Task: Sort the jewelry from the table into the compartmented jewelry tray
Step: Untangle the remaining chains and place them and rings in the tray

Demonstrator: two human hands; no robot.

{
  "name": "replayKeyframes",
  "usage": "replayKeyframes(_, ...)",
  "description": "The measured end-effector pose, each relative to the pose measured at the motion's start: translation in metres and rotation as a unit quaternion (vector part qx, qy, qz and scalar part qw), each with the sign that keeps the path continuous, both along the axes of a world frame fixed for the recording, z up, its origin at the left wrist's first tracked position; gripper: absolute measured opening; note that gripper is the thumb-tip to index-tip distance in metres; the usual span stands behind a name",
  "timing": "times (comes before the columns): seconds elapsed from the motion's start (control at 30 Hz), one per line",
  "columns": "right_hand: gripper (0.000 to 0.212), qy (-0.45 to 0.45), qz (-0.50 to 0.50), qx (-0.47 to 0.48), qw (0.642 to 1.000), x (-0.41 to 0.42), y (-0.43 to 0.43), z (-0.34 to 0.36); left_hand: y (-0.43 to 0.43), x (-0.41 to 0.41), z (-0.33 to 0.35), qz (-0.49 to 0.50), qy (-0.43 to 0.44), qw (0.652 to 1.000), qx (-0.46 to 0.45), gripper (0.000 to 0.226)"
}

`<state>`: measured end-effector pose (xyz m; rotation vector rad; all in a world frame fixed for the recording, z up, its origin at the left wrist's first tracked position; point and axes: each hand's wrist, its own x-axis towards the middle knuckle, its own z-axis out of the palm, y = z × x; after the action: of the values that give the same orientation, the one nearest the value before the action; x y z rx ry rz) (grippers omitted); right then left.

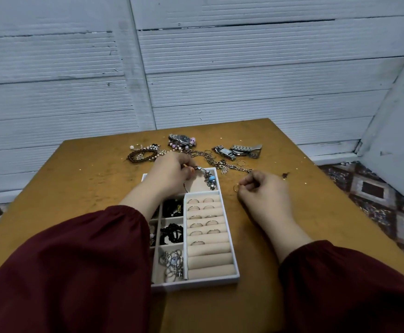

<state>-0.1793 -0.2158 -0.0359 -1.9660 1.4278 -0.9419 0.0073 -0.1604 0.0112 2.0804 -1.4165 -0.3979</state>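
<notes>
The left hand (169, 175), pinching the charm bracelet (209, 180) over the tray's (234, 260) far compartment, should lower it slowly to coil inside, while the right hand (263, 191) pinches a ring (236, 187) beside the tray.

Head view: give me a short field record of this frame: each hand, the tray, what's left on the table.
tray: white compartmented jewelry tray, beige ring rolls partly filled
left hand: holds silver charm bracelet with blue bead at tray's far compartment
right hand: pinches thin gold ring beside tray
unsorted: silver metal watches, chains, beaded bracelets on brown table
</notes>
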Motion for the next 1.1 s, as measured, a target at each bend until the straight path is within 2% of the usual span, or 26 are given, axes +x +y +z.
replayKeyframes(0.33,0.011,0.045,-0.014,0.016,0.999,0.0010,0.0015,0.0045,-0.0059,-0.0056,0.0036,0.001,-0.110,0.994,-0.003,0.005)
replayKeyframes(0.4,0.010,0.048,-0.014,0.020,0.999,0.0013,0.0017,0.0052,-0.0063,-0.0059,0.0031,0.003,-0.125,0.992,0.001,0.010)
replayKeyframes(0.67,0.003,0.065,-0.007,0.014,0.998,-0.0008,0.0035,0.0078,-0.0051,-0.0057,0.0023,0.013,-0.131,0.991,0.027,0.011)
replayKeyframes(1.0,0.003,0.065,-0.008,0.010,0.998,-0.0015,0.0034,0.0069,-0.0045,-0.0085,0.0000,0.003,-0.143,0.989,0.045,0.017)
replayKeyframes(1.1,0.004,0.064,-0.008,0.007,0.998,-0.0006,0.0032,0.0067,-0.0023,-0.0096,0.0000,-0.004,-0.154,0.986,0.064,0.013)
